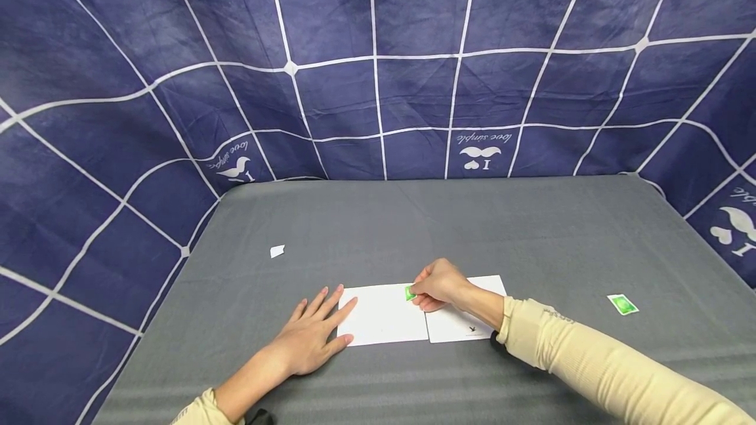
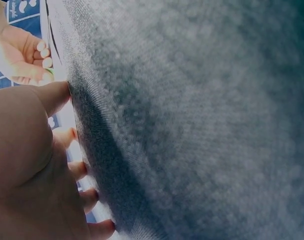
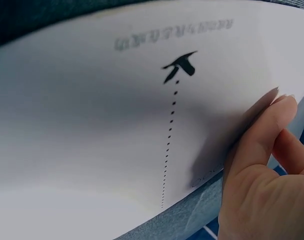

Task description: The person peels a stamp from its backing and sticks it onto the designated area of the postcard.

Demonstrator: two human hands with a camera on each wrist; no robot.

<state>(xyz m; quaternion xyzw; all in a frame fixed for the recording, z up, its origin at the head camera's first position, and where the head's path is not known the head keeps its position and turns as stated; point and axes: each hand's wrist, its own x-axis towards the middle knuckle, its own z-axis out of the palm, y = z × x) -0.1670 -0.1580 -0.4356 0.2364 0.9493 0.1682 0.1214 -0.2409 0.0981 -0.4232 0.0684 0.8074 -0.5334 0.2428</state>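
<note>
A white paper card lies flat on the grey cloth, its two halves meeting along a seam. On its left edge rests my left hand, fingers spread and thumb at the near corner. My right hand pinches a small green sticker by thumb and fingertips at the card's far edge, near the seam. Close up in the right wrist view, the right half bears a small black bird print with a dotted line, beside my right hand's fingers. The sticker is hidden there.
A second green sticker on a white backing lies on the grey-covered table at the right. Toward the left lies a small white paper scrap. A dark blue checked curtain stands around the back and sides.
</note>
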